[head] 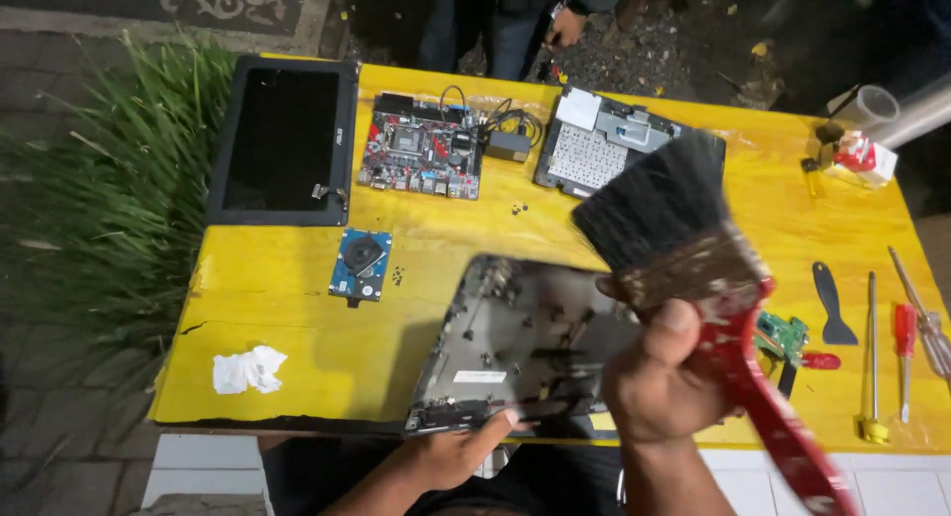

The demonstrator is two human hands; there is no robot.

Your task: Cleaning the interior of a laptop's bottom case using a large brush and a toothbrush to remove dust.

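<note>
My right hand [662, 377] grips a wide paintbrush [684, 239] with black bristles and a red handle, raised over the table and tilted up-left. My left hand [451, 455] holds the near edge of a dark grey laptop bottom case [515, 343], which is tilted up from the yellow table [297, 298]. The brush's bristles hover above the case's far right corner, apart from it.
A laptop screen panel [282, 140], a red and black motherboard [421, 148], a keyboard frame [604, 145] and a blue hard drive [361, 263] lie farther back. Screwdrivers [903, 343], a black pry tool [830, 303], a crumpled tissue [248, 369]. Another person stands beyond the table [535, 21]. Grass at left.
</note>
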